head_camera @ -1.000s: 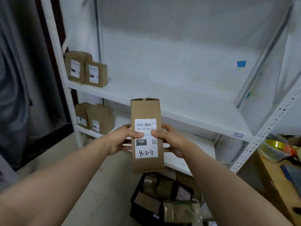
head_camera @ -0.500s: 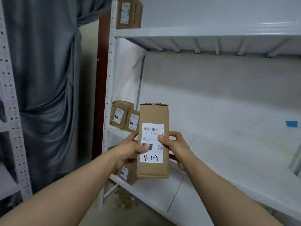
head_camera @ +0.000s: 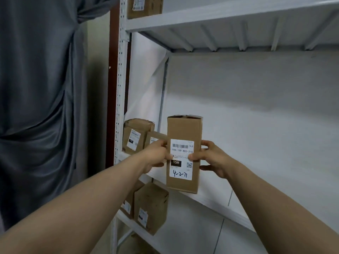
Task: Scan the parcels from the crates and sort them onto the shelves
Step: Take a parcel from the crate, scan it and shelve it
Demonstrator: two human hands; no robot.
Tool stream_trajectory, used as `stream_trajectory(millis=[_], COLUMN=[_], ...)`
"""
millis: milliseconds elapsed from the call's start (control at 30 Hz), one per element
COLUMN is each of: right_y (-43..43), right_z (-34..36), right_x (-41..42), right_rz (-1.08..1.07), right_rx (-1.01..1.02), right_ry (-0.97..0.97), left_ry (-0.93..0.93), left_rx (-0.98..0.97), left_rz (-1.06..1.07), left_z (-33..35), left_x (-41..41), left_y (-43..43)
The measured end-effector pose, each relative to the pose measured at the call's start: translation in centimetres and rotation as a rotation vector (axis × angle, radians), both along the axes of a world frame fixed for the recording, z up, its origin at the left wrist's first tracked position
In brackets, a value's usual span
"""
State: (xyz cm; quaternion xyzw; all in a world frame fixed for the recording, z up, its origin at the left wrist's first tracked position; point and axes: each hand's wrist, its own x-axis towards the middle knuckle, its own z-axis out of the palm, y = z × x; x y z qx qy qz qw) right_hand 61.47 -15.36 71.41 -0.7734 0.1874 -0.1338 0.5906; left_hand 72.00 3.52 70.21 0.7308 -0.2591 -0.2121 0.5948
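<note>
On my feed the grey curtain (head_camera: 36, 107) takes up the whole 9 o'clock side, hanging in heavy folds beside a dark red post (head_camera: 111, 88). From 12 round to 4 o'clock stands the white shelving rack (head_camera: 120, 79), its perforated upright just right of that post. The top shelf (head_camera: 220, 13) runs across 12 to 1 o'clock and shows me its ribbed underside. The middle shelf (head_camera: 275, 162) spreads white towards 3 o'clock.

Near the centre, a little towards 6 o'clock, the parcel (head_camera: 184, 129) is held upright at the front edge of the middle shelf. It is a tall brown carton. I cannot tell whether its base touches the board.

At 7 o'clock, one level down, two brown boxes (head_camera: 150, 204) stand side by side. At 9 o'clock of the parcel, two labelled cartons (head_camera: 135, 136) sit on the middle shelf by the upright, the nearer one partly hidden. Another carton (head_camera: 145, 6) sits at 11 o'clock on the top shelf.

The left hand (head_camera: 156, 156) grasps the parcel's left side, thumb on the front and fingers curled behind. The right hand (head_camera: 214, 160) grasps the right side the same way.

The parcel's label (head_camera: 181, 173) faces me, with a barcode, "15H" and a handwritten "4-2-71".
</note>
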Motion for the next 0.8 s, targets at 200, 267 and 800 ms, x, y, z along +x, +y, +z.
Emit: stream_trajectory(millis=[200,267,800], right_y=[-3.8,-4.8,-11.3], right_z=[-3.9,-5.1,-10.4], right_x=[7.2,9.4,23.5], right_rz=[-0.103,-0.132,-0.242], right_rx=[0.081,0.098,0.175], right_ry=[0.017,0.014,0.092], left_ry=[0.048,0.055,-0.915], left_rx=[0.017,0.030,0.456], left_rz=[-0.024,-0.042,-0.071], left_z=[-2.3,-2.8,-1.9], left_x=[7.5,10.0,28.0], left_y=[-4.3,-5.6,-13.8])
